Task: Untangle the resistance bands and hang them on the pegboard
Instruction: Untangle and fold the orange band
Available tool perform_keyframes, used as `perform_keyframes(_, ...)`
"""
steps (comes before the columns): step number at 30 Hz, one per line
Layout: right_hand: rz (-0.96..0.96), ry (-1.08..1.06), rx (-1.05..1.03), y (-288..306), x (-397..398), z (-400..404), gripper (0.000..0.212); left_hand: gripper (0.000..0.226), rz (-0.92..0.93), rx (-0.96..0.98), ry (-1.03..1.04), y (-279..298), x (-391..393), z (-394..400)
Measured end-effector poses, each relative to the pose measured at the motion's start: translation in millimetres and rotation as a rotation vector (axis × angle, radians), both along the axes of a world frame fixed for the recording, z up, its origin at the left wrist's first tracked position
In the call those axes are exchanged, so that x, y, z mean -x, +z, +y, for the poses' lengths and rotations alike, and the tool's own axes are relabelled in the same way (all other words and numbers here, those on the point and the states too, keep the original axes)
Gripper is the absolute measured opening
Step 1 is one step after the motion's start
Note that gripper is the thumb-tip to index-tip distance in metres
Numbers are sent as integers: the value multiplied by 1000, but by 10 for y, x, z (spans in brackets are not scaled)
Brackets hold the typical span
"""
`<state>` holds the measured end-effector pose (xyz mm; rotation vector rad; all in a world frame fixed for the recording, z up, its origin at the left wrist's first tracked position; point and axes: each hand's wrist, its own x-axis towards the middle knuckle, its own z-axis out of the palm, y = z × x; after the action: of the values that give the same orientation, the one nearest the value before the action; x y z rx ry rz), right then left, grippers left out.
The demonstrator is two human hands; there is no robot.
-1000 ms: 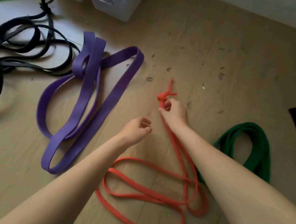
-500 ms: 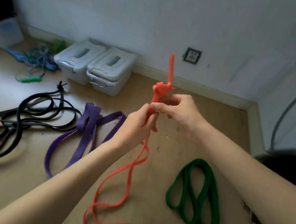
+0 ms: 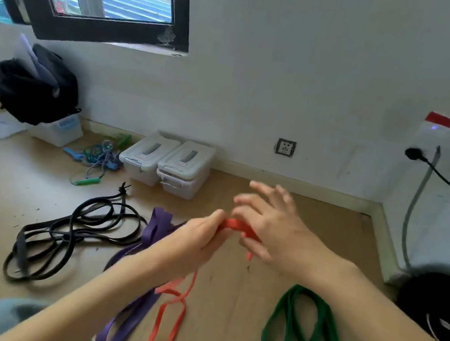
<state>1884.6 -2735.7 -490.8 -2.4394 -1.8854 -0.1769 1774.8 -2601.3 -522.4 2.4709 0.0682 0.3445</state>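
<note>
A: Black resistance bands (image 3: 67, 237) lie tangled on the wooden floor (image 3: 227, 302) at left, a purple band (image 3: 141, 274) beside them.

B: And the hands?

A: The left hand (image 3: 195, 242) pinches the orange band (image 3: 177, 303), raised mid-air. The right hand (image 3: 270, 229) is blurred, fingers spread, thumb against the band. A green band (image 3: 307, 337) lies coiled at right.

orange band (image 3: 166, 319) raised at top, loops trailing to floor; purple band (image 3: 136, 309) beside it; black bands (image 3: 67, 237) tangled left; green band (image 3: 307, 337) coiled right.
</note>
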Motion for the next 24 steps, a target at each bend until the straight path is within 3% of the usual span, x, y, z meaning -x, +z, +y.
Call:
perform_keyframes(2,210,-13,80,-51,-79,-51,23,22,-14,3,-53,-123,-1,-43)
perform_keyframes(5,505,-24,-99,39,-194,-117,14,19,23,24,-70,-345,-32,-18)
perform_keyframes(9,620,-103,-367,76,-259,-122,9,11,321,45,26,-608,-75,40)
perform_keyframes(11,684,-162,-526,71,-267,-102,6,12,340,25,42,-582,-106,86)
perform_keyframes(13,699,-214,-644,108,-338,-116,7,9,204,32,108,-382,-149,158)
perform_keyframes(14,690,-234,-586,126,-412,-158,7,10,91,92,151,-246,-155,199)
perform_keyframes(16,760,-240,-212,125,-535,-271,6,18,-82,337,120,29,-120,238)
perform_keyframes(18,912,-201,127,48,-494,-299,23,26,-35,490,-26,203,-48,181)
perform_keyframes(20,1020,-130,141,-54,-365,-246,45,30,86,437,-125,199,-9,39)
perform_keyframes(21,1112,-72,115,-75,-298,-211,44,29,112,360,-138,176,0,-35)
perform_keyframes(24,1243,29,11,-43,-177,-184,15,24,108,188,-103,108,-37,-76)
